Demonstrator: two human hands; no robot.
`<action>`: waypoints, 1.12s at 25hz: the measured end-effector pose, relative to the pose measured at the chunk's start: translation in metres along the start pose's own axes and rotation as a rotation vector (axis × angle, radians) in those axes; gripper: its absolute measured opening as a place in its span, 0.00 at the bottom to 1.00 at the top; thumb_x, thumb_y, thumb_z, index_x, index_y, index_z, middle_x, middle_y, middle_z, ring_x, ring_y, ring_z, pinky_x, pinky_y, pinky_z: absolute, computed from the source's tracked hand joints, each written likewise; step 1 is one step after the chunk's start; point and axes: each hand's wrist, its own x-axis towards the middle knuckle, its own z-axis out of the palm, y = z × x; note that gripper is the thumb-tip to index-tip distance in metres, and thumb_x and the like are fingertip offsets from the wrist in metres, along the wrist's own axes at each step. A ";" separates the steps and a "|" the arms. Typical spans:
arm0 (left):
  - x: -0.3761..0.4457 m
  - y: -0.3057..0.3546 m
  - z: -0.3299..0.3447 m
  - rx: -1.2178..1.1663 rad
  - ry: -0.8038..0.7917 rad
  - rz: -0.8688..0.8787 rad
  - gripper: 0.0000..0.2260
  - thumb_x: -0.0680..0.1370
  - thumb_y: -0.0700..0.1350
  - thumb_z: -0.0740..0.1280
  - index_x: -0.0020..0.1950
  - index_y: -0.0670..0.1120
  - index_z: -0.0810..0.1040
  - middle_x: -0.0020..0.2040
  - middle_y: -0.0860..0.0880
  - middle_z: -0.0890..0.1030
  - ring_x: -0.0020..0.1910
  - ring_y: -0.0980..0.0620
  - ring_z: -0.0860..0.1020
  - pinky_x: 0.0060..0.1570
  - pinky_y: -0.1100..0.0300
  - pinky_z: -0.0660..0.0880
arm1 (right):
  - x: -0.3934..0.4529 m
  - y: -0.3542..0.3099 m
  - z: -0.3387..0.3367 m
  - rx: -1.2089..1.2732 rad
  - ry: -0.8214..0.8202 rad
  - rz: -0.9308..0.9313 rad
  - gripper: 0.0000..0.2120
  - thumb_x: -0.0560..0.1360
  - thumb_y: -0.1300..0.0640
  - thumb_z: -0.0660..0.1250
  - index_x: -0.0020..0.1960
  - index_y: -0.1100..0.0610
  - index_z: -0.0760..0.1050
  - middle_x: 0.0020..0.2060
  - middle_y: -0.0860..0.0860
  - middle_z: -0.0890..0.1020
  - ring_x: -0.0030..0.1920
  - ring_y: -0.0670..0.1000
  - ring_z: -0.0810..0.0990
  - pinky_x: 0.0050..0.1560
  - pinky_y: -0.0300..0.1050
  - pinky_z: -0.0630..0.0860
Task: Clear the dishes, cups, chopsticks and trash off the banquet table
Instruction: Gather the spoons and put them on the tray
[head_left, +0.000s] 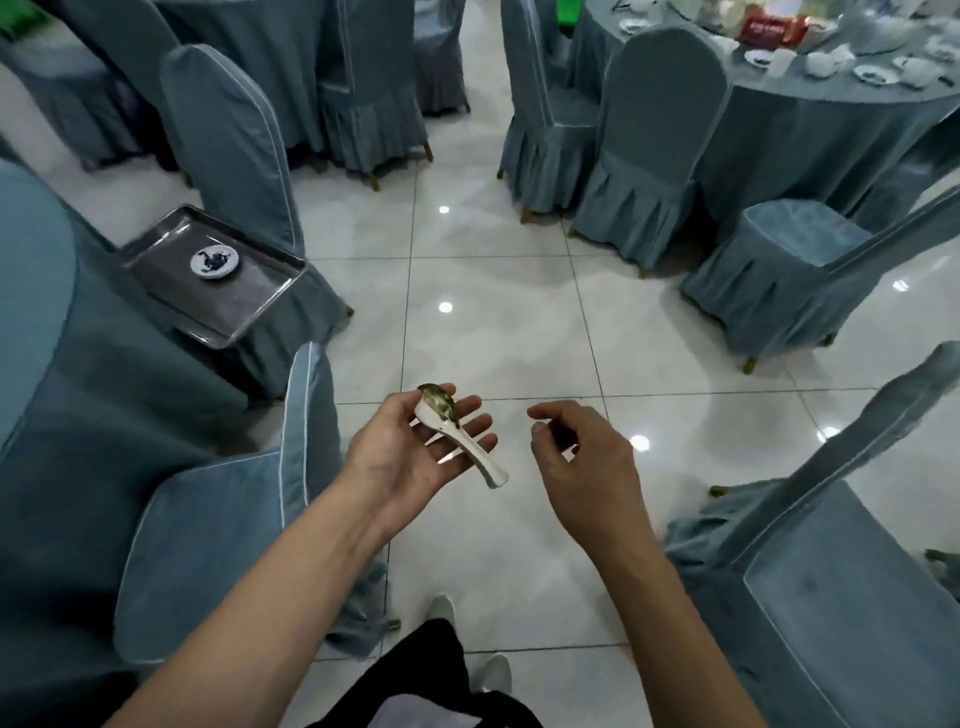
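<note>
My left hand (410, 447) is palm up over the floor and holds a white ceramic spoon (462, 441). The spoon lies across the fingers, with the thumb against its dirty bowl and the handle sticking out to the right. My right hand (582, 457) hovers just right of the spoon handle, fingers loosely curled with nothing in them. At the left, a metal tray (249, 306) sits on a chair seat and carries one small blue-and-white dish (214, 261). A round banquet table (831, 124) at the top right bears several white dishes, cups and a red packet (774, 28).
Blue-covered chairs stand all around: one chair (228, 499) close at my left, one chair (831, 571) close at my right, others by the far table. Another blue-clothed table (36, 291) fills the left edge. A glossy white tiled floor (493, 291) runs up the middle.
</note>
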 end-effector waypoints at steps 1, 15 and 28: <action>0.004 0.003 0.002 -0.017 0.014 0.017 0.14 0.79 0.42 0.61 0.61 0.37 0.77 0.60 0.33 0.82 0.55 0.32 0.83 0.48 0.40 0.82 | 0.011 0.000 0.001 0.010 -0.014 -0.010 0.08 0.79 0.56 0.67 0.54 0.46 0.81 0.41 0.39 0.80 0.47 0.40 0.78 0.44 0.27 0.70; 0.108 0.100 0.040 -0.176 0.167 0.188 0.11 0.81 0.41 0.58 0.56 0.38 0.77 0.57 0.33 0.83 0.52 0.34 0.84 0.49 0.40 0.82 | 0.187 -0.037 0.051 -0.032 -0.231 -0.163 0.06 0.78 0.55 0.67 0.50 0.46 0.81 0.42 0.41 0.81 0.47 0.41 0.78 0.45 0.33 0.72; 0.195 0.213 0.018 -0.256 0.335 0.330 0.13 0.83 0.44 0.55 0.61 0.42 0.76 0.59 0.37 0.83 0.58 0.39 0.83 0.63 0.43 0.76 | 0.317 -0.098 0.149 -0.030 -0.509 -0.213 0.07 0.80 0.45 0.64 0.47 0.44 0.79 0.40 0.40 0.83 0.45 0.41 0.80 0.42 0.37 0.74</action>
